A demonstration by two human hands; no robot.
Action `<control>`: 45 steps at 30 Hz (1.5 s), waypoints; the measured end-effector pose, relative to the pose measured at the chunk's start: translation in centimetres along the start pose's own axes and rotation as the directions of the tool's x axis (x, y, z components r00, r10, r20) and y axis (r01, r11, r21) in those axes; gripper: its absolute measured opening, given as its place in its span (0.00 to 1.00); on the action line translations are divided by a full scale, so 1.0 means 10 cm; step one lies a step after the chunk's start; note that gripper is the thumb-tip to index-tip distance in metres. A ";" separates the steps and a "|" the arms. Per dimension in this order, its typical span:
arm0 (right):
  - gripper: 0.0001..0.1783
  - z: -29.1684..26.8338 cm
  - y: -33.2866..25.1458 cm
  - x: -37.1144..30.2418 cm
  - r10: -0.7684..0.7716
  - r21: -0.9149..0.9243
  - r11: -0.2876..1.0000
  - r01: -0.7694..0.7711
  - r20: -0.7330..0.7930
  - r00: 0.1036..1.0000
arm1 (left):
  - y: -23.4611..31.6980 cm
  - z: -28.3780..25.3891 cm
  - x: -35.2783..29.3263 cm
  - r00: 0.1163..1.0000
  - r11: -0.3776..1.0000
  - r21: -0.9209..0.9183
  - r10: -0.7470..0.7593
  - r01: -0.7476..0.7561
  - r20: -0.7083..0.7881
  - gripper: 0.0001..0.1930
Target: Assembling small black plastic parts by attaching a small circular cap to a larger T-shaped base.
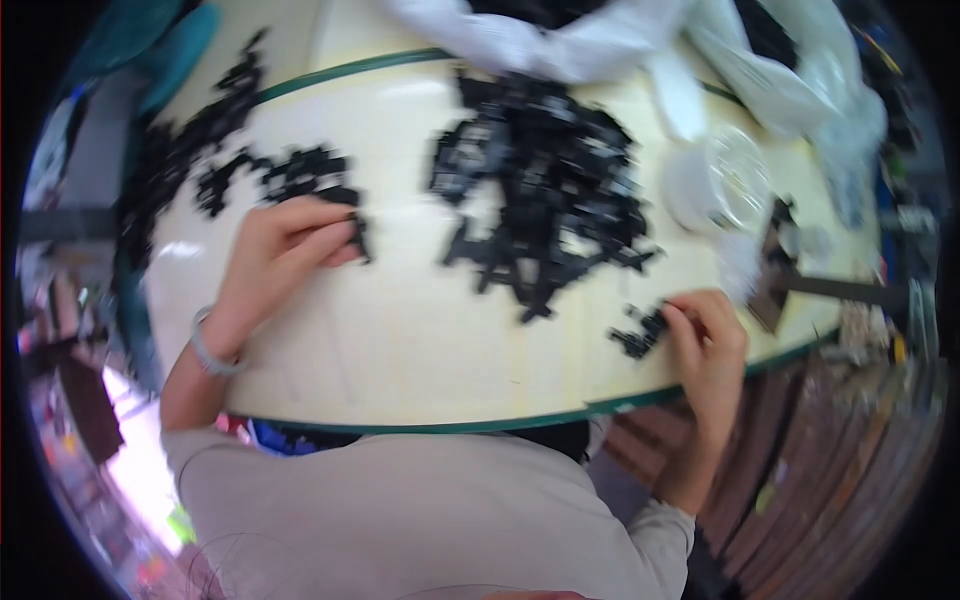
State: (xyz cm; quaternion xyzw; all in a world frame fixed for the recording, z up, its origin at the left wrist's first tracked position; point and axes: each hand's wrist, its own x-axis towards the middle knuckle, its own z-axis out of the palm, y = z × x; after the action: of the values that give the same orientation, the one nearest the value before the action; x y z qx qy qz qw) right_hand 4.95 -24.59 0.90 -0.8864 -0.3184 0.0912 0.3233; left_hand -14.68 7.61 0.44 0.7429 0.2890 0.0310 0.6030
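Observation:
My left hand lies on the cream table, fingers curled over a few small black plastic pieces at the left. My right hand rests near the table's front right edge, its fingertips pinching a small cluster of black pieces. A large heap of the same black pieces is spread over the middle of the table between the two hands. The picture is blurred, so single pieces cannot be made out.
More black pieces trail along the far left edge. A clear round container and clear plastic bags sit at the back right. Another person's white sleeves reach in from the far side. A green band rims the table.

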 end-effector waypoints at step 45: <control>0.06 0.43 0.42 -0.04 0.139 0.585 0.770 0.255 -0.544 0.827 | 0.08 0.18 0.34 0.802 0.802 0.278 0.365 -0.529 0.474 0.12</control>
State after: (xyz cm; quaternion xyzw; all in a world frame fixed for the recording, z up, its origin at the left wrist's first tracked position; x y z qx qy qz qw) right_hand 5.16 -25.09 -5.06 -0.6999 -0.1885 -0.0804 0.6843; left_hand -10.82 7.47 -0.32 0.8870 -0.0271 -0.0352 0.4596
